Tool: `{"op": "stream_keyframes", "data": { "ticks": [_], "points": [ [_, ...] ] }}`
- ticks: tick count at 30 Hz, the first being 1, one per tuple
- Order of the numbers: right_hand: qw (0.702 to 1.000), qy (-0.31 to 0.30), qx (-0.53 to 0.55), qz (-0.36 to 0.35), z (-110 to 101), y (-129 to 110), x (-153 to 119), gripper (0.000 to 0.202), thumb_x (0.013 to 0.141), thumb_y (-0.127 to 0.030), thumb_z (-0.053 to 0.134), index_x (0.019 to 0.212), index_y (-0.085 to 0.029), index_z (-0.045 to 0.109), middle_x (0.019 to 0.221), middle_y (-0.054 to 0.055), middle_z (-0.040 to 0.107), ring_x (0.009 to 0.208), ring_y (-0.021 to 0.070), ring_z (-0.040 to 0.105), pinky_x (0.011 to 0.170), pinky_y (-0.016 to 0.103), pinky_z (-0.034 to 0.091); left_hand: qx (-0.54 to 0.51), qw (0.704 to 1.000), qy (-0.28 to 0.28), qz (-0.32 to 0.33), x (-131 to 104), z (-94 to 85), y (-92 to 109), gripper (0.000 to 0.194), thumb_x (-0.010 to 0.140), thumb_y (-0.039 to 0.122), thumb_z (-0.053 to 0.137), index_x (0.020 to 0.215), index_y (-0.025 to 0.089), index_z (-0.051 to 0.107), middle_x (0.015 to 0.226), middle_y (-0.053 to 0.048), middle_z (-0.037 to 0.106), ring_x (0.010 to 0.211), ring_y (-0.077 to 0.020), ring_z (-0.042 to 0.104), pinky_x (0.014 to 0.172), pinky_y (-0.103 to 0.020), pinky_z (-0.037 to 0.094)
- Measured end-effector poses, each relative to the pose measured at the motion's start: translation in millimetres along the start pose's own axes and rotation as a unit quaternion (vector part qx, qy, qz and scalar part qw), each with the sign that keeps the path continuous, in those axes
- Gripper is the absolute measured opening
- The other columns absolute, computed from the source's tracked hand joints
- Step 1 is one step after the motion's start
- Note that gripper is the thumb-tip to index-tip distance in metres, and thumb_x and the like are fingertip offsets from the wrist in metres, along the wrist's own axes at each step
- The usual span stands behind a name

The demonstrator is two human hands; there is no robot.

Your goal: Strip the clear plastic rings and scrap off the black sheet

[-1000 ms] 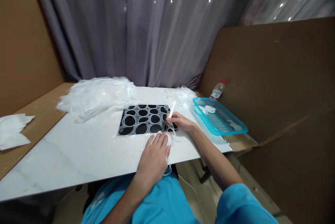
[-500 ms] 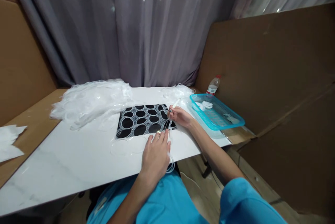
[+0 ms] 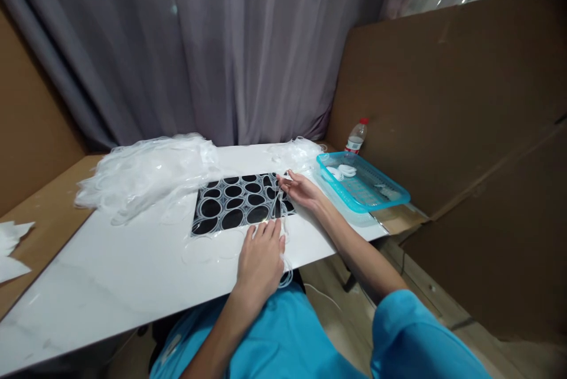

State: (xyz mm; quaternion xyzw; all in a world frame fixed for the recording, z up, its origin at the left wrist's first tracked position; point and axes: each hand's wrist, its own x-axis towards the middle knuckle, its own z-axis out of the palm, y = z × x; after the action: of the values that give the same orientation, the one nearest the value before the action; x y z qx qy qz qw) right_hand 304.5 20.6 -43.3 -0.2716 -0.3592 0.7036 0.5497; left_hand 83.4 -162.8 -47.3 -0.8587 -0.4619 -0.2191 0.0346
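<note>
A black sheet (image 3: 233, 218) patterned with white-edged ovals lies on the white table in front of me. My left hand (image 3: 261, 255) rests flat at its near edge, palm down and fingers stretched out. Thin white strands (image 3: 284, 213) hang from my right hand (image 3: 301, 190), which is raised over the sheet's right side with thumb and fingertips pinched. A small pale piece shows at those fingertips, too blurred to name. Beside my left hand, loops of white cord (image 3: 287, 277) droop over the table edge. Clear thin rings (image 3: 199, 249) lie just before the sheet.
A large heap of white filmy material (image 3: 150, 172) lies at the back left, a smaller heap (image 3: 296, 154) at the back right. A blue plastic basket (image 3: 363, 209) holds white round pieces (image 3: 347, 170). Behind it stands a bottle (image 3: 355, 137). Cardboard panels (image 3: 443, 113) flank the table (image 3: 110, 273).
My right hand has turned more palm up, with its fingers looser; the pale stick-like piece that stuck out above them no longer shows clearly. My left hand stays in place. The view has shifted slightly.
</note>
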Motion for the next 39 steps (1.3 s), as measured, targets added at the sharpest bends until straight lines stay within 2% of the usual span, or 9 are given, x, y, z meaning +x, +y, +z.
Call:
{"op": "stream_keyframes", "data": {
  "ticks": [3, 9, 15, 21, 25, 27, 30, 33, 39],
  "points": [
    [1.0, 0.01, -0.003, -0.029, 0, -1, 0, 0.036, 0.089, -0.037, 0.095, 0.092, -0.024, 0.062, 0.121, 0.013, 0.076, 0.112, 0.0241, 0.073, 0.096, 0.037, 0.065, -0.005, 1.0, -0.002, -0.002, 1, 0.8, -1, 0.044, 0.117, 0.025, 0.043, 0.158, 0.019, 0.057, 0.142, -0.013, 0.071, 0.129, -0.0304, 0.062, 0.116, -0.051, 0.044],
    [0.995, -0.031, -0.047, -0.077, 18, -5, -14, 0.04, 0.092, -0.048, 0.092, 0.102, -0.027, 0.06, 0.129, 0.009, 0.08, 0.131, 0.0257, 0.071, 0.113, 0.047, 0.057, -0.018, 1.0, -0.005, -0.004, 2, 0.3, -1, 0.043, 0.117, 0.025, 0.041, 0.157, 0.021, 0.057, 0.142, -0.012, 0.071, 0.129, -0.0303, 0.061, 0.116, -0.05, 0.044],
    [0.994, -0.048, -0.069, -0.067, 36, -6, -28, 0.038, 0.095, -0.047, 0.091, 0.105, -0.026, 0.061, 0.141, 0.011, 0.076, 0.139, 0.0277, 0.068, 0.113, 0.048, 0.056, -0.003, 1.0, -0.004, -0.003, 1, -2.0, 0, 0.043, 0.118, 0.026, 0.043, 0.159, 0.019, 0.055, 0.141, -0.013, 0.07, 0.128, -0.0305, 0.06, 0.113, -0.049, 0.045],
    [0.987, -0.103, -0.109, -0.05, 46, -7, -35, 0.034, 0.095, -0.045, 0.09, 0.105, -0.024, 0.066, 0.132, 0.012, 0.079, 0.128, 0.0259, 0.073, 0.113, 0.043, 0.056, 0.052, 0.998, -0.001, -0.03, 23, -3.9, 9, 0.042, 0.12, 0.033, 0.037, 0.144, 0.017, 0.067, 0.121, -0.015, 0.07, 0.113, -0.0316, 0.06, 0.101, -0.048, 0.048],
    [0.976, -0.153, -0.154, -0.021, 47, -8, -38, 0.03, 0.096, -0.045, 0.088, 0.104, -0.021, 0.073, 0.132, 0.013, 0.078, 0.123, 0.0247, 0.074, 0.113, 0.041, 0.055, 0.071, 0.996, 0.026, -0.056, 38, 5.6, 12, 0.051, 0.12, 0.033, 0.036, 0.161, 0.009, 0.053, 0.126, -0.02, 0.067, 0.115, -0.034, 0.058, 0.1, -0.049, 0.049],
    [0.97, -0.162, -0.18, -0.018, 47, -9, -39, 0.031, 0.095, -0.047, 0.088, 0.102, -0.02, 0.075, 0.132, 0.014, 0.078, 0.121, 0.0245, 0.074, 0.109, 0.039, 0.056, 0.072, 0.995, 0.029, -0.059, 40, 10.5, 13, 0.053, 0.119, 0.033, 0.037, 0.166, 0.01, 0.049, 0.125, -0.019, 0.066, 0.114, -0.0343, 0.058, 0.099, -0.05, 0.049],
    [0.963, -0.167, -0.213, -0.024, 45, -11, -40, 0.034, 0.095, -0.05, 0.088, 0.101, -0.018, 0.078, 0.129, 0.015, 0.079, 0.123, 0.0258, 0.073, 0.106, 0.038, 0.057, 0.076, 0.996, 0.017, -0.048, 40, 14.2, 13, 0.049, 0.118, 0.031, 0.039, 0.162, 0.017, 0.055, 0.124, -0.018, 0.065, 0.114, -0.0343, 0.057, 0.099, -0.05, 0.048],
    [0.954, -0.178, -0.238, -0.032, 45, -11, -40, 0.039, 0.097, -0.056, 0.085, 0.102, -0.017, 0.08, 0.131, 0.016, 0.079, 0.127, 0.0276, 0.072, 0.106, 0.039, 0.056, 0.081, 0.996, 0.003, -0.034, 39, 14.9, 13, 0.043, 0.117, 0.029, 0.042, 0.152, 0.017, 0.064, 0.125, -0.019, 0.064, 0.116, -0.035, 0.056, 0.099, -0.05, 0.047],
    [0.939, -0.22, -0.263, -0.01, 58, -12, -28, 0.043, 0.097, -0.06, 0.084, 0.101, -0.017, 0.082, 0.138, 0.017, 0.078, 0.133, 0.0307, 0.07, 0.108, 0.04, 0.056, 0.105, 0.994, -0.016, 0.025, 40, 15.5, 13, 0.045, 0.114, 0.027, 0.045, 0.154, 0.016, 0.062, 0.12, -0.019, 0.066, 0.116, -0.036, 0.056, 0.097, -0.05, 0.047]
  ]
}}
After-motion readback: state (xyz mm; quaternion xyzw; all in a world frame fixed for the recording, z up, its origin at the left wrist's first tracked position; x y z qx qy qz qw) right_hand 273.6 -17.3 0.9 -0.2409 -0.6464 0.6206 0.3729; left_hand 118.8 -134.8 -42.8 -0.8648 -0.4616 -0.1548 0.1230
